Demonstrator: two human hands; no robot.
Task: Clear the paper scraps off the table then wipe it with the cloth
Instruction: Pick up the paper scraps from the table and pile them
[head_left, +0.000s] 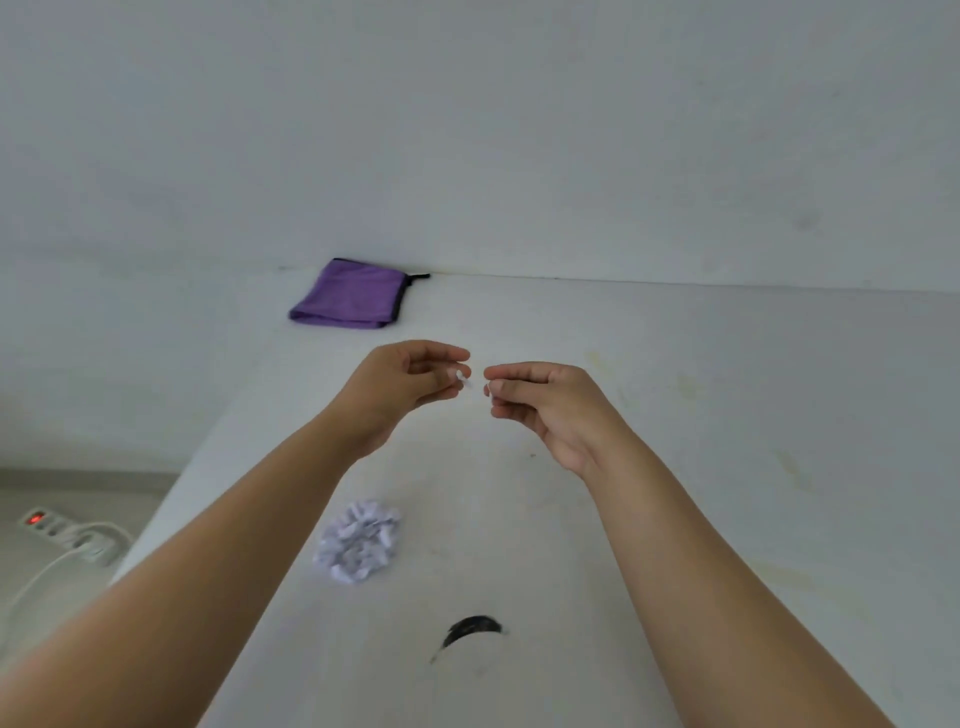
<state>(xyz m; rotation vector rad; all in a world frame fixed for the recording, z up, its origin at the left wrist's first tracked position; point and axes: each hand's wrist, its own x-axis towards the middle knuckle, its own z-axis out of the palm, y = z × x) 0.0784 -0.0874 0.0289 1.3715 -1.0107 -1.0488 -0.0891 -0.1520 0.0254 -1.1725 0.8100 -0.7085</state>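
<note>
Two bare hands raised over the white table (675, 415), fingertips nearly meeting: left hand (402, 387) pinching one tiny white paper scrap (464, 381), right hand (545, 405) curled, pinching another small white bit (488, 391). One heap of torn white paper scraps (358, 540) near, left of centre. One folded purple cloth (350, 296) at the far edge. One white power strip (67, 535) on the floor, left.
</note>
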